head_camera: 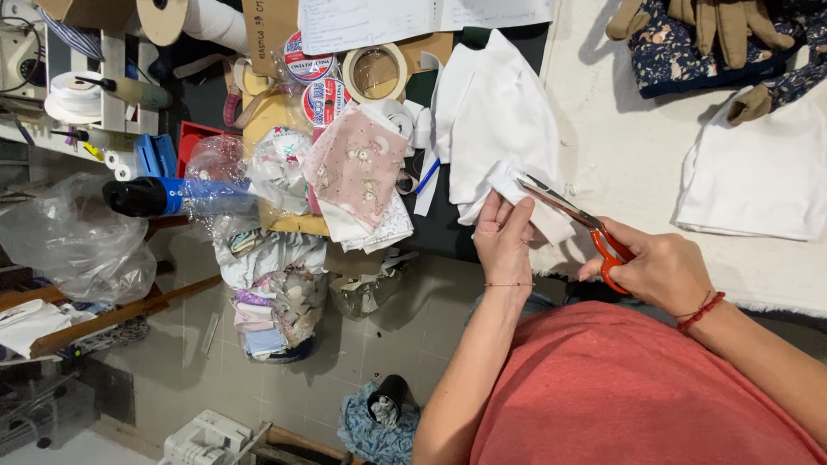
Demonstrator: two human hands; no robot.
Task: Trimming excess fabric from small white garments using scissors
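Note:
My left hand (504, 237) pinches the folded edge of a white piece of fabric (493, 120) at the table's near edge. My right hand (659, 271) grips red-handled scissors (575, 217), their metal blades parted at the fabric's corner just beside my left fingers. The rest of the white fabric spreads away from me over a dark mat (439, 228). A red bracelet circles my right wrist.
Pink patterned cloth pieces (357, 164), tape rolls (375, 71) and ribbon spools lie left of the fabric. More white fabric (758, 172) and a dark floral garment (706, 43) sit to the right. A bin of scraps (271, 319) and plastic bags stand on the tiled floor.

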